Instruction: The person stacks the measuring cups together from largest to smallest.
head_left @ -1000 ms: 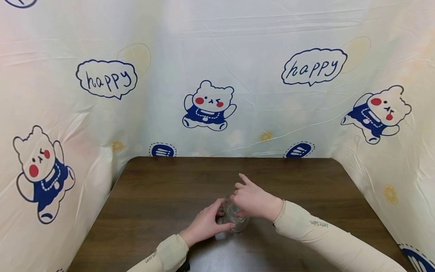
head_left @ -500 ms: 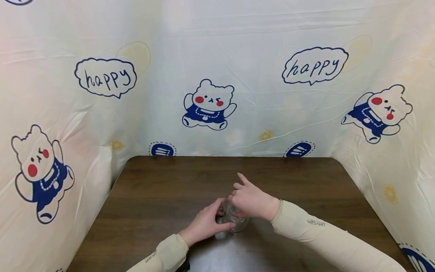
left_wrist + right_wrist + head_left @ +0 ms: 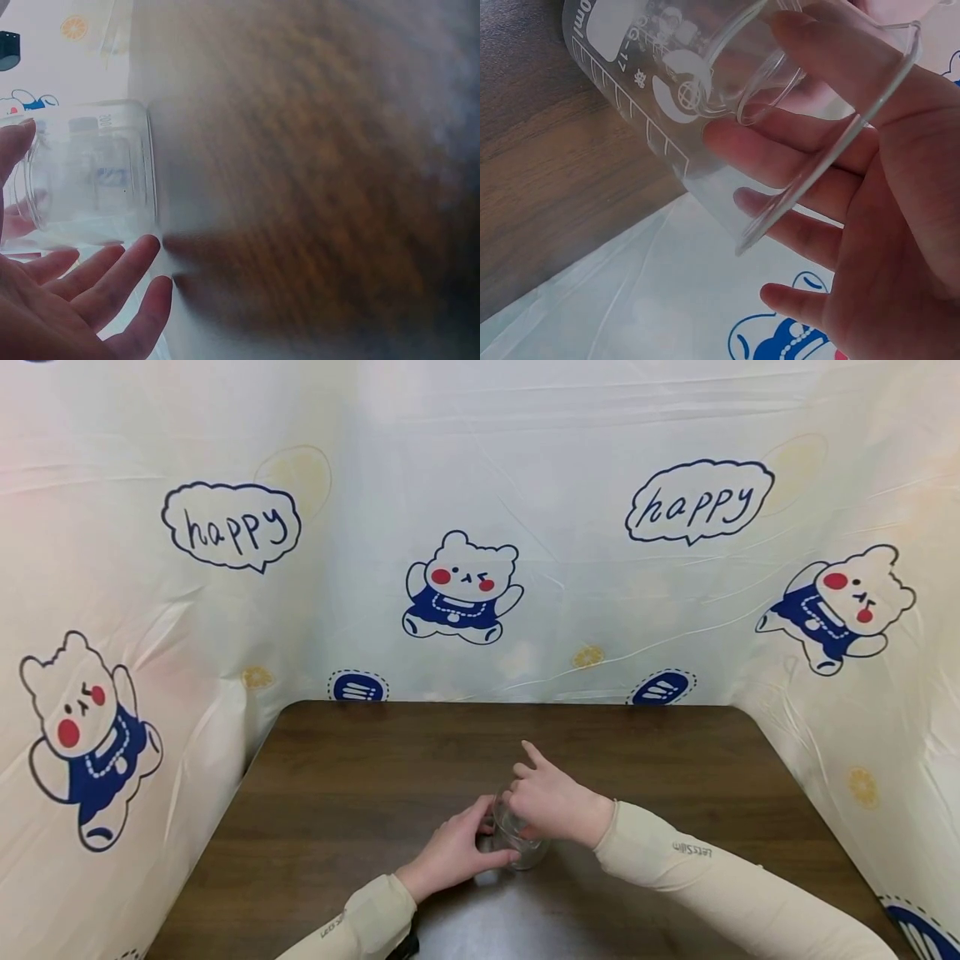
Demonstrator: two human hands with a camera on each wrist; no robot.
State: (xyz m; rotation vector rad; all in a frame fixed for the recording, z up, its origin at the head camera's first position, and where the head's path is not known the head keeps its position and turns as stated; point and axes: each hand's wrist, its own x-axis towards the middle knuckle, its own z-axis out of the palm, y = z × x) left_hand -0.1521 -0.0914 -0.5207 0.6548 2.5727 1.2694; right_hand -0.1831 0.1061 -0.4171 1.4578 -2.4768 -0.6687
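Note:
A clear glass beaker with white measuring marks stands on the table near its middle. My left hand holds it from the left, thumb in front and fingers behind. Inside it sits a smaller glass beaker, seen through the outer wall in the left wrist view. My right hand reaches in over the top. In the right wrist view its thumb and fingers pass inside the outer beaker's rim and pinch the inner one's rim. From the head, the right hand hides much of the opening.
The dark wooden table reaches back to a pale printed curtain, which also hangs along both sides. A small black object shows beside the left sleeve at the front.
My right hand and forearm have drifted slightly left. The left hand keeps its hold on the outer beaker. The head view has tilted a little.

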